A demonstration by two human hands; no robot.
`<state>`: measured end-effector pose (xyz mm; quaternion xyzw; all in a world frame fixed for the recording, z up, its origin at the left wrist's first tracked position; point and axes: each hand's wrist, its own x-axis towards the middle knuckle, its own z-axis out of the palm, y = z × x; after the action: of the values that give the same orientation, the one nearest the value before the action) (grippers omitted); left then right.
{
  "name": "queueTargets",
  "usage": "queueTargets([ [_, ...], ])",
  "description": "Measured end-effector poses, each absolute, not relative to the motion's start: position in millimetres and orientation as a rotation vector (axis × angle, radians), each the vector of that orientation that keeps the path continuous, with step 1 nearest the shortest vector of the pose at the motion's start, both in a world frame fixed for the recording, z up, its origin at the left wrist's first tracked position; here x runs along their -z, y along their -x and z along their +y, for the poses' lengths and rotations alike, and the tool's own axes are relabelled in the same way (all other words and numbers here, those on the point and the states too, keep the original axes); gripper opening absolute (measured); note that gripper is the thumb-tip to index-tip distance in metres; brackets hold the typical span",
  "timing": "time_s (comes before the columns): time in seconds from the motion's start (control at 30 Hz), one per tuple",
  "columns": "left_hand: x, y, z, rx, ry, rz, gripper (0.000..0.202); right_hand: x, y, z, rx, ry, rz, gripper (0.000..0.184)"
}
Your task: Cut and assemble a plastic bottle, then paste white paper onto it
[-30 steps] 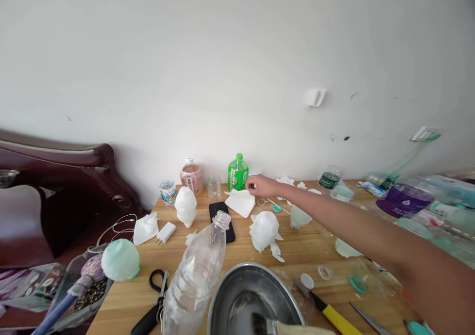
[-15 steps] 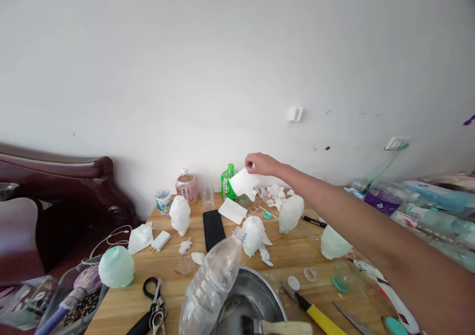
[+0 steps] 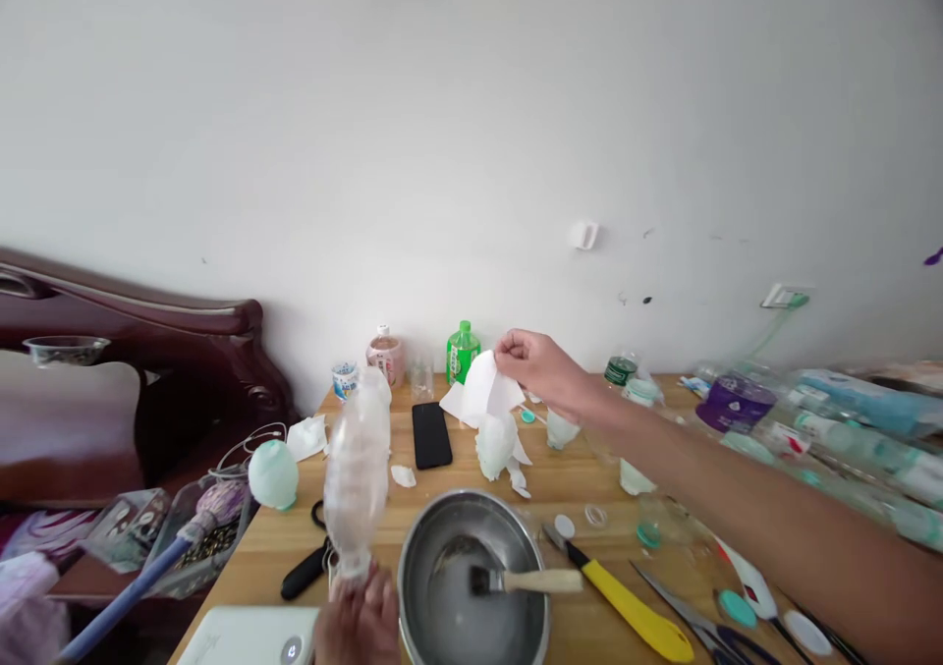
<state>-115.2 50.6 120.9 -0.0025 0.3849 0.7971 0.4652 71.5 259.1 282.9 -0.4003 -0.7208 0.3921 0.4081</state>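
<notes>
My left hand is closed around the narrow end of a clear plastic bottle, which stands up from the fist beside the bowl and is blurred. My right hand pinches a white sheet of thin paper by its upper corner, over the back middle of the table. Just below hangs or lies a paper-covered rounded form with loose white strips at its side. A metal bowl of cloudy liquid stands in front, a wooden-handled brush lying across it.
A black phone, a green bottle and a pink bottle stand or lie toward the wall. A yellow-handled knife and scissors lie right of the bowl. A pale green ball sits at the left edge.
The bottle has swung left and turned over, its narrow end now down in my left hand, which has come into view. My right hand still pinches the paper, slightly lower. The camera view has shifted.
</notes>
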Motion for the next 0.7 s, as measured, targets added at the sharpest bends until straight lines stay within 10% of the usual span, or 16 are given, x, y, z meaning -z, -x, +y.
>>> queueTargets([
  [0.33, -176, 36, 51, -2.019, 0.111, 0.709, 0.014, -212, -81, 95, -0.980, 1.009, -1.698, 0.011],
  [0.7, -169, 66, -38, -1.910, -0.050, 0.832, 0.025, -245, -127, 102, -1.400, 1.189, -2.148, 0.026],
])
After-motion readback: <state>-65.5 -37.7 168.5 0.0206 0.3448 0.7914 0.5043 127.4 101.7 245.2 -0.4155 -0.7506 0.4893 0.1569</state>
